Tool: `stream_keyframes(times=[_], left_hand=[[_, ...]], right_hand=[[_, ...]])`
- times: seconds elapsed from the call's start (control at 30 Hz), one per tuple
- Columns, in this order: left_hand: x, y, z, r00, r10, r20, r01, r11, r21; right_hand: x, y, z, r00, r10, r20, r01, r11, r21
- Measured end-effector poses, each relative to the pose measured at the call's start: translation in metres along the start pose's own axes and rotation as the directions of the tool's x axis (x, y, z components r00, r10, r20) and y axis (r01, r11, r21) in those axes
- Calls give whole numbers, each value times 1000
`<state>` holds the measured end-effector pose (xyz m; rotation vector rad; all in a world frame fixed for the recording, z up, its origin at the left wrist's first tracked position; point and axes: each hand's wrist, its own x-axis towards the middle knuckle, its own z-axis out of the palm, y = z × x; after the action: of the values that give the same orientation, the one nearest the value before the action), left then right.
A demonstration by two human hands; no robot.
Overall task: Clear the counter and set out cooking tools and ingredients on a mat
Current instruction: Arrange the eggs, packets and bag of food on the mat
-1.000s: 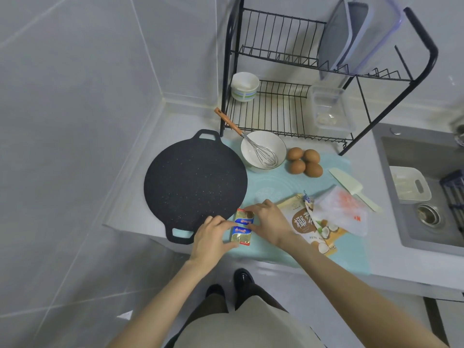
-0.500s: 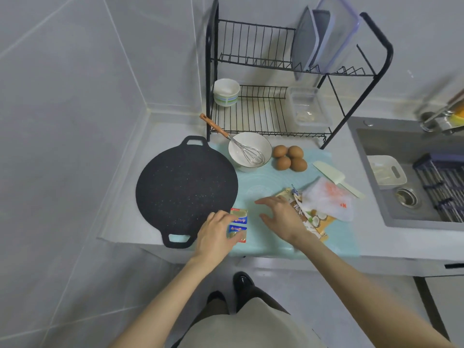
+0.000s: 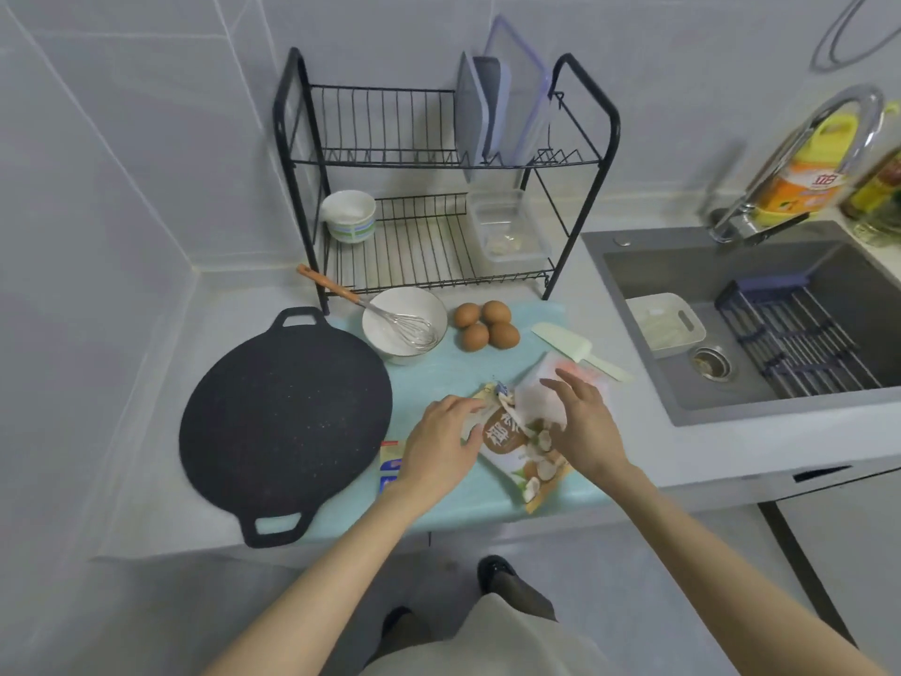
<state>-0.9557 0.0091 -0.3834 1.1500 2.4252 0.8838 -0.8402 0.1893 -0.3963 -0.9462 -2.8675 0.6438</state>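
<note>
A light blue mat (image 3: 439, 368) lies on the counter. On it are a black griddle pan (image 3: 285, 422), a white bowl (image 3: 390, 334) with a whisk (image 3: 414, 329), several brown eggs (image 3: 485, 325) and a pale green spatula (image 3: 577, 351). A coconut-print packet (image 3: 519, 461) and a clear plastic bag (image 3: 536, 397) lie at the front. My left hand (image 3: 443, 448) touches the packet's left edge with loose fingers. My right hand (image 3: 582, 422) hovers spread over the packet and bag. A small blue and yellow packet (image 3: 390, 468) lies just left of my left hand, partly hidden.
A black dish rack (image 3: 439, 187) stands behind the mat, holding a cup (image 3: 350, 216), a clear box (image 3: 509, 229) and upright lids. To the right is a grey sink (image 3: 760, 314) with a white basket (image 3: 665, 324), a dark drainer, a tap and bottles.
Both hands left the small blue and yellow packet and moved right onto the coconut packet and plastic bag. The camera view swung right, showing more of the sink.
</note>
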Motion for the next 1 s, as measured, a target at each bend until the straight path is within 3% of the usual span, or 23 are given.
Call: stream_keyframes(times=[0.1, 0.23, 0.4, 0.57, 0.67, 0.77, 0.87, 1.0], left_hand=[[24, 13, 14, 1000, -10, 25, 10, 1000, 2], [54, 29, 35, 993, -96, 72, 95, 995, 23], [87, 40, 53, 964, -234, 127, 208, 960, 186], [108, 49, 69, 913, -376, 156, 291, 871, 396], [114, 55, 76, 903, -405, 143, 324, 860, 394], [116, 59, 80, 913, -393, 112, 331, 872, 359], [115, 63, 84, 914, -401, 65, 367, 883, 294], [113, 63, 91, 913, -406, 41, 377, 878, 294]], right_hand=[[13, 24, -3, 991, -86, 98, 86, 996, 9], [34, 54, -5, 936, -157, 314, 205, 971, -124], [52, 74, -6, 848, -205, 488, 366, 893, -261], [58, 86, -5, 822, -288, 492, 429, 880, -203], [62, 96, -13, 801, -328, 502, 417, 906, -73], [68, 102, -21, 795, -303, 525, 301, 949, 93], [76, 105, -27, 869, -268, 416, 225, 963, 152], [85, 107, -28, 940, -195, 279, 177, 980, 87]])
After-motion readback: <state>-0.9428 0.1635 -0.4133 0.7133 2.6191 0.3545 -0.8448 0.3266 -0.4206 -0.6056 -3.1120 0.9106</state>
